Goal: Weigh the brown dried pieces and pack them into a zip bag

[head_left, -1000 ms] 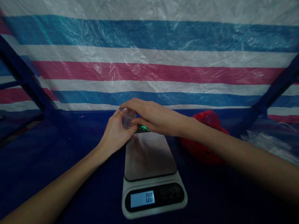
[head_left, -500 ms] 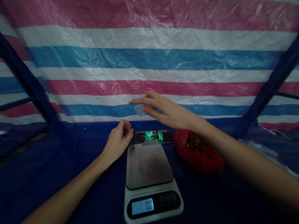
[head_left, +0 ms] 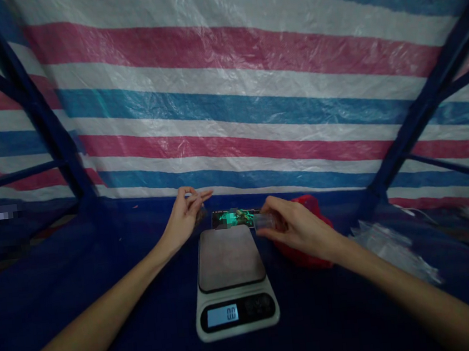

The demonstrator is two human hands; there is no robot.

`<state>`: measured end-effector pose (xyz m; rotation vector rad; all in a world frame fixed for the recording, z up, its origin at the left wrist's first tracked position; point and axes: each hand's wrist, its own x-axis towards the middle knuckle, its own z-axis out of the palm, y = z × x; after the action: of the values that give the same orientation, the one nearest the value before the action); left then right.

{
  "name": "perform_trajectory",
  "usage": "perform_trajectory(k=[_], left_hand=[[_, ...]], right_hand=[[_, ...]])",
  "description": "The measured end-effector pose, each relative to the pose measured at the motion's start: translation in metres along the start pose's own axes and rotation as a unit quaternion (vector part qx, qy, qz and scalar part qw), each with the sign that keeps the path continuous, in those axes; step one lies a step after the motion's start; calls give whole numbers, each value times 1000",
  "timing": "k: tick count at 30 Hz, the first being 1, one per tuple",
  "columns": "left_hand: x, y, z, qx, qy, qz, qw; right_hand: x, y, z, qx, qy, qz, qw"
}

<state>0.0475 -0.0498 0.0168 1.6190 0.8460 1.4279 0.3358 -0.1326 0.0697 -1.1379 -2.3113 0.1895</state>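
Observation:
My right hand [head_left: 298, 222] grips a small clear plastic cup [head_left: 265, 223] between thumb and fingers, tilted sideways just right of the scale. Partly behind this hand lies a red bag [head_left: 309, 251]; its opening is hidden. My left hand [head_left: 184, 217] is closed in a pinch near the scale's far left corner, index finger pointing right. Below its fingers shows a small, brownish, see-through thing [head_left: 200, 217], too dim to name. Between the hands stands a white kitchen scale [head_left: 237, 312] with a bare metal plate [head_left: 230, 258]; its display reads 0.0.
A phone [head_left: 234, 218] with a lit green picture lies behind the scale. Clear plastic bags [head_left: 393, 251] are heaped at the right on the blue surface [head_left: 149, 318]. Blue metal bars [head_left: 44, 114] and a striped plastic sheet [head_left: 231, 103] enclose the space.
My right hand has come down and to the right, from above the phone to beside the red bag, with the cup. My left index finger has stretched out. The view has tilted up slightly.

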Motion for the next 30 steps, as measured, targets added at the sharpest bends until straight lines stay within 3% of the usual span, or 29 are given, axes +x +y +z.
perform_trajectory(k=[2, 4, 7, 12, 17, 22, 26, 30], left_hand=[[-1, 4, 3, -16, 34, -45, 998], [-3, 5, 6, -23, 75, -75, 994], [-4, 3, 8, -35, 119, -91, 988], [-4, -1, 5, -32, 146, -112, 982], [-4, -1, 7, 27, 144, -46, 988], [-22, 14, 27, 48, 74, -50, 995], [-47, 37, 48, 67, 34, -47, 996], [-62, 55, 58, 114, -87, 11, 990]], right_hand=[[-3, -1, 5, 45, 53, 6, 998], [-3, -4, 9, 80, 67, -43, 994], [-8, -4, 12, 88, 21, -93, 992], [-29, 7, 22, -31, -46, -28, 998], [-37, 10, 35, -62, -81, -35, 994], [-36, 12, 40, -9, -33, -42, 999], [-37, -3, 37, 53, 62, 2, 997], [-40, -24, 38, 170, 101, 5, 980]])
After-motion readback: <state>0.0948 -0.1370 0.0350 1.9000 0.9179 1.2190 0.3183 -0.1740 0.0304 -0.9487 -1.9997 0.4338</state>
